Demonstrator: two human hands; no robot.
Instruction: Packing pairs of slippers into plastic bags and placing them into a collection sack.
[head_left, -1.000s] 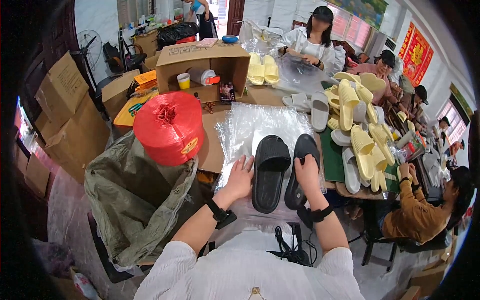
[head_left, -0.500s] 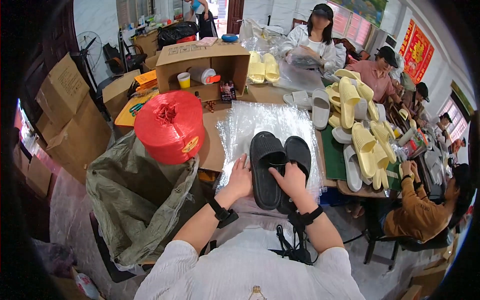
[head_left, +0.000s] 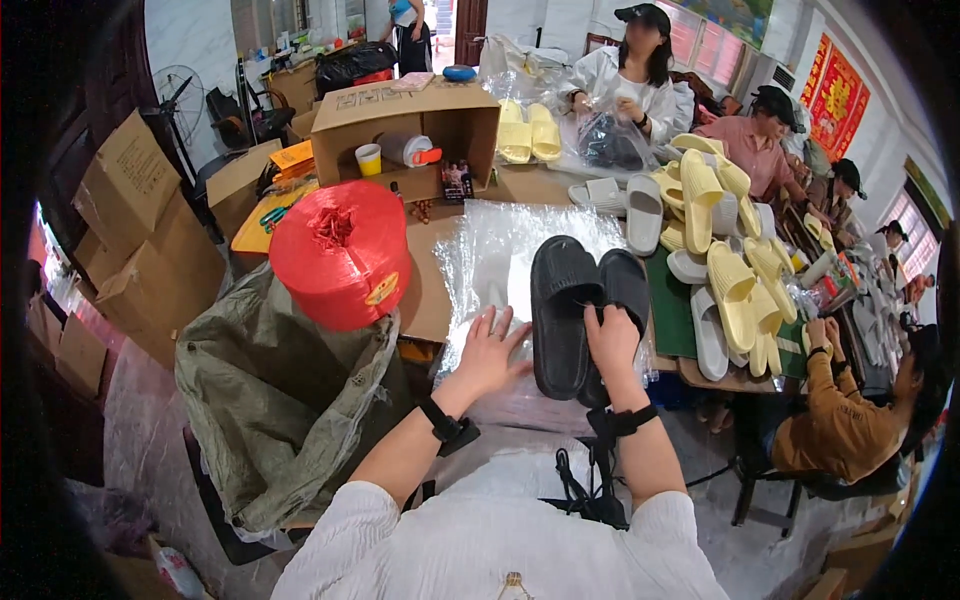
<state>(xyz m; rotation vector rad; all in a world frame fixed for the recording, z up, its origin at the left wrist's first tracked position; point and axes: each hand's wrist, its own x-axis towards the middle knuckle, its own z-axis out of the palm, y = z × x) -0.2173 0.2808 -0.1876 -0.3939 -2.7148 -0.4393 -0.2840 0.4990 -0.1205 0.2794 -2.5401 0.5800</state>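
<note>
A pair of black slide sandals (head_left: 560,345) is held up side by side in my right hand (head_left: 613,343), whose fingers and thumb pinch their inner edges near the straps. Beneath them lies a stack of clear plastic bags (head_left: 490,250) on the table. My left hand (head_left: 488,352) rests flat on those bags with fingers spread, just left of the sandals and apart from them. Both wrists carry black straps.
A big red twine roll (head_left: 338,255) stands left, above an open woven sack (head_left: 290,400). An open cardboard box (head_left: 400,110) sits behind. Yellow and grey slides (head_left: 730,285) pile up on the right. A person (head_left: 640,80) across the table handles a plastic bag; others sit along the right.
The sandals have moved right and slightly away from me in my right hand. My left hand has come off them and spread its fingers over the bags.
</note>
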